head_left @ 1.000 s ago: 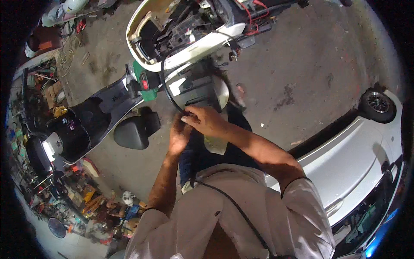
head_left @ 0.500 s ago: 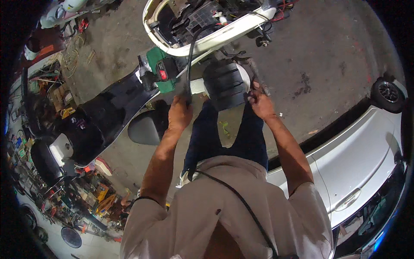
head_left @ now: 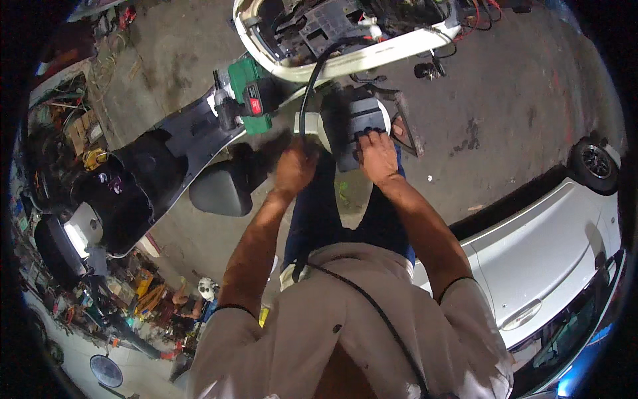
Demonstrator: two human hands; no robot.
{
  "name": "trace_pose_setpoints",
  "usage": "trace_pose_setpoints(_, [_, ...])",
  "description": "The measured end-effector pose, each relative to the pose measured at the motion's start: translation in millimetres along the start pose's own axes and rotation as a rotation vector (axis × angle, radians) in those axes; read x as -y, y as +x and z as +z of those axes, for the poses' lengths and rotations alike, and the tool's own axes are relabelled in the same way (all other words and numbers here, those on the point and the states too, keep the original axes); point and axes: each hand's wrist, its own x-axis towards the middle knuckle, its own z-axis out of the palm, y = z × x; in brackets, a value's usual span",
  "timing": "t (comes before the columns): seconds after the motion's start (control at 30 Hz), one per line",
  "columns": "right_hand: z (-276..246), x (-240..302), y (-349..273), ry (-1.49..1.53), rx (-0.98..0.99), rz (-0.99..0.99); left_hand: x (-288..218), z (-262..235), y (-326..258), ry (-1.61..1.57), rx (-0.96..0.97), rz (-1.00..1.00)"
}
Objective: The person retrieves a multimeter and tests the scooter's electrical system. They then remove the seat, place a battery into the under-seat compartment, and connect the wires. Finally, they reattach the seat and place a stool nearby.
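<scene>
A black hose [head_left: 308, 100] curves down from the scooter body to my left hand [head_left: 296, 167], whose fingers are closed around its lower end; blur hides the exact grip. A dark ribbed panel [head_left: 357, 118] lies in front of my knees, over a round pale thing [head_left: 383, 117] whose rim shows at its right side. My right hand [head_left: 379, 158] has its fingers curled on the panel's lower right part. Just left of the panel is a small white block [head_left: 306, 123], partly behind the hose.
Ahead stands a cream scooter body [head_left: 359, 65] with exposed wiring. A power driver [head_left: 231, 113] and green case [head_left: 251, 124] rest on the long black scooter part [head_left: 169, 143]. A dark seat [head_left: 222, 189] is at left, a silver car [head_left: 525, 259] at right.
My right hand has moved left and up from the panel's lower corner onto its face. My left hand has shifted slightly right with the hose. The whole view has shifted a little.
</scene>
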Motion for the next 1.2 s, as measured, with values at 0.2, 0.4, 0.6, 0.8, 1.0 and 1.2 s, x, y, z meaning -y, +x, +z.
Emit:
trace_pose_setpoints(0.2, [-8, -10, 16, -0.115, 0.210, -0.071, -34, 15, 15, -0.039, -0.003, -0.053])
trace_pose_setpoints(0.4, [10, -23, 2, -0.032, 0.138, -0.097, -39, 31, 48, 0.200, 0.121, -0.222])
trace_pose_setpoints(0.6, [18, -33, -3, -0.014, 0.066, -0.121, -30, 43, 74, 0.403, 0.000, -0.162])
trace_pose_setpoints(0.8, [8, -33, -2, 0.336, -0.141, -0.045, -40, 38, 87, 0.585, 0.070, 0.055])
trace_pose_setpoints(1.0, [-55, 4, 48, 0.871, -0.466, -0.076, -29, 49, 88, 0.577, 0.237, -0.005])
trace_pose_setpoints(1.2, [-81, 45, 78, 0.878, -0.171, 0.037, -24, 50, 67, 0.150, -0.003, -0.062])
